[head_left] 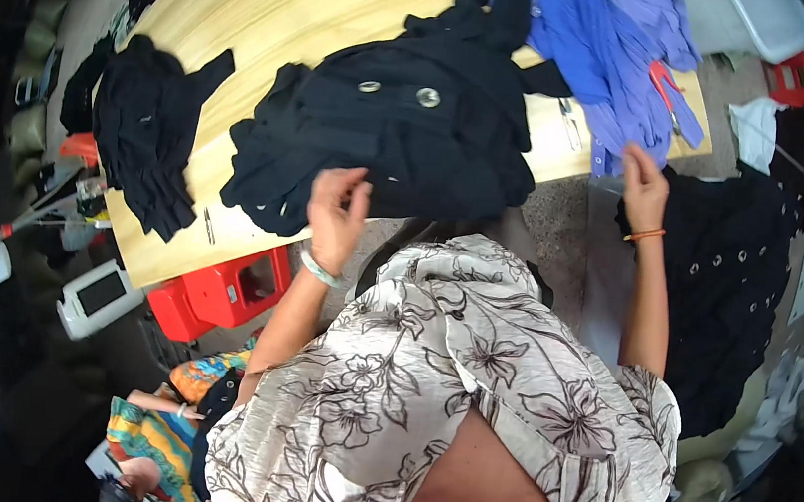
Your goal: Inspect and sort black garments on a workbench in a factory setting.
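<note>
Holds left hand (336, 218) at black garment's (391, 134) near edge, right hand (643, 192) beside blue-violet clothing (601, 60) | cannot tell grip of either | shows two metal eyelets (428, 98) seemingly set, cannot judge remainder

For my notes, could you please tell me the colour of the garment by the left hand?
The garment is black, clearest in the head view.
</note>
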### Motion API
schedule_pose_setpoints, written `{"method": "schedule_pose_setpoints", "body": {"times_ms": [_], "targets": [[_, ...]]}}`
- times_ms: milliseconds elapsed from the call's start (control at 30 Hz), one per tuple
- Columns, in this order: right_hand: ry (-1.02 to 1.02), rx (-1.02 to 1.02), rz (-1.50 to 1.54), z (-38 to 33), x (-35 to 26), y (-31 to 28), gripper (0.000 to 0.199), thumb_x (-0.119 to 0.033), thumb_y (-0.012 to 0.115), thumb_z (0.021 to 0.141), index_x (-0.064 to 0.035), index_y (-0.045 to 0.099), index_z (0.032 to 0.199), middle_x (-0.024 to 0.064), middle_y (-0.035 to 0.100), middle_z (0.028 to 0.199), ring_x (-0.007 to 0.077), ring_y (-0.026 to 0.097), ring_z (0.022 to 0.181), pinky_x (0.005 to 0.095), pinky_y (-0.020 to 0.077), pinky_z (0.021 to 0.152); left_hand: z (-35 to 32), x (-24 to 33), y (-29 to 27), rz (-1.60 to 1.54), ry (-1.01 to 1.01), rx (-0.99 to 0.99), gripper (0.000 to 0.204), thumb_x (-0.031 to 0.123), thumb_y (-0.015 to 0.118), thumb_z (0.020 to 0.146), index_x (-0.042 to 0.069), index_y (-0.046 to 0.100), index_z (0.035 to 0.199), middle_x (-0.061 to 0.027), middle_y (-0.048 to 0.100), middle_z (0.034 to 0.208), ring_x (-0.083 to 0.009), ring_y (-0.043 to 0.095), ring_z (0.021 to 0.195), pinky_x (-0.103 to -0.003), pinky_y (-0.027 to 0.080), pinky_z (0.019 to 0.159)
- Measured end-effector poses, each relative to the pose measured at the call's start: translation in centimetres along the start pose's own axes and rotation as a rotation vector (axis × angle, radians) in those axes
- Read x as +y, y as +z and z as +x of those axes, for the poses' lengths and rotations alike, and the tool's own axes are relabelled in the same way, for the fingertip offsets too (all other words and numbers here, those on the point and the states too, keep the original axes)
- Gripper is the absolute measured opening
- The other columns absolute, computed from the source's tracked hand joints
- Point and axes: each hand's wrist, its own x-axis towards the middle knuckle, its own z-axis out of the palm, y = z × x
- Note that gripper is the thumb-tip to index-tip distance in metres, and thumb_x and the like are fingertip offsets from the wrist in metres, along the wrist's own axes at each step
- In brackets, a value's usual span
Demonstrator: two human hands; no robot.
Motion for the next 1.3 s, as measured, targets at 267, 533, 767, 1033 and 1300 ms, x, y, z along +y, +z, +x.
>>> {"method": "schedule_pose_setpoints", "body": {"times_ms": [267, 533, 767, 1033, 1300], "targets": [[-0.792, -0.31, -0.36, 1.2, -21.4, 16.4, 0.051, -0.022, 0.076, 0.075, -0.0089, 0.061, 0.122, 0.0087, 0.061, 0.115, 0.0265, 0.057, 0.102, 0.0352, 0.044, 0.086, 5.8, -10.3, -7.8, 0.229, 0.035, 0.262, 0.029, 0.006, 0.068, 0.082, 0.003, 0.06, 0.109, -0.0149, 0.06, 0.109, -0.0326, 0.056, 0.103, -0.038, 0.044, 0.091], [-0.667, -0.357, -0.235, 2.7, -24.2, 19.3, 0.027, -0.007, 0.064, 0.079, -0.0052, 0.062, 0.106, 0.0119, 0.059, 0.091, 0.0312, 0.058, 0.088, 0.0391, 0.0456, 0.077, 11.3, -14.3, -8.9, 0.259, 0.271, -0.184, 0.046, 0.003, 0.058, 0.074, 0.007, 0.058, 0.119, -0.013, 0.06, 0.117, -0.0309, 0.053, 0.114, -0.044, 0.035, 0.101], [-0.477, -0.427, -0.214, 0.2, -25.3, 13.0, 0.029, 0.001, 0.058, 0.075, 0.0014, 0.058, 0.104, 0.0144, 0.057, 0.091, 0.0283, 0.058, 0.083, 0.032, 0.0469, 0.077, 7.1, -8.8, -14.6, -0.054, 0.081, -0.658, 0.01, 0.0, 0.062, 0.072, 0.001, 0.056, 0.081, -0.0078, 0.054, 0.063, -0.0193, 0.056, 0.059, -0.032, 0.044, 0.06], [-0.402, -0.566, -0.278, -1.3, -25.8, 13.8, 0.027, -0.009, 0.07, 0.077, 0.0012, 0.062, 0.101, 0.0133, 0.059, 0.09, 0.0285, 0.061, 0.084, 0.0321, 0.0476, 0.077, 11.8, -9.4, -11.9, -0.146, -0.004, -0.172, 0.012, 0.009, 0.066, 0.086, -0.001, 0.064, 0.092, -0.0089, 0.064, 0.081, -0.0142, 0.062, 0.071, -0.026, 0.049, 0.066], [-0.541, -0.613, -0.047, -0.1, -29.6, 11.3, 0.028, 0.007, 0.058, 0.069, 0.0023, 0.068, 0.095, 0.012, 0.063, 0.088, 0.0238, 0.061, 0.082, 0.0307, 0.0469, 0.075, 22.3, -23.4, -3.0, 0.335, -0.091, -0.53, 0.074, 0.023, 0.063, 0.077, 0.016, 0.037, 0.145, -0.0167, 0.046, 0.142, -0.0314, 0.042, 0.132, -0.046, 0.034, 0.108]]}}
